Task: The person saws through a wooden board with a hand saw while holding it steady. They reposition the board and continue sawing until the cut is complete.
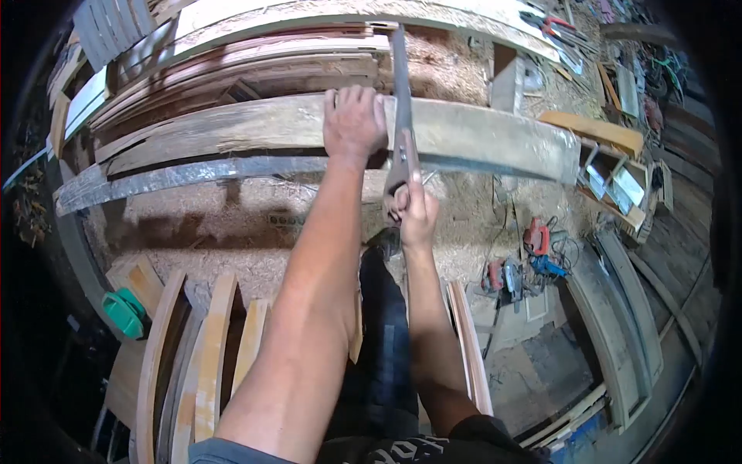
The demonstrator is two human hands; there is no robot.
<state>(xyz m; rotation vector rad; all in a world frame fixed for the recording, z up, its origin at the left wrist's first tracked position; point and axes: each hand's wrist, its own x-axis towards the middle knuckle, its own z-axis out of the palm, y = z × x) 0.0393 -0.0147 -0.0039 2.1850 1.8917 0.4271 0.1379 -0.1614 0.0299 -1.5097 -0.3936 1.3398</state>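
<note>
My right hand is wrapped around the wooden handle of a handsaw, its index finger stretched along the handle. The saw's long metal blade points away from me and crosses a wide, weathered wooden plank. Just left of the blade, my left hand bears down on the same plank, with its fingers curled over the far edge. Under the near side of the plank runs a grey beam, partly wrapped in shiny plastic.
Stacked boards lie beyond the plank. Sawdust covers the floor. Red and blue power tools with cords sit at the right. Upright boards and a green plastic object are at the lower left. Pliers lie at the upper right.
</note>
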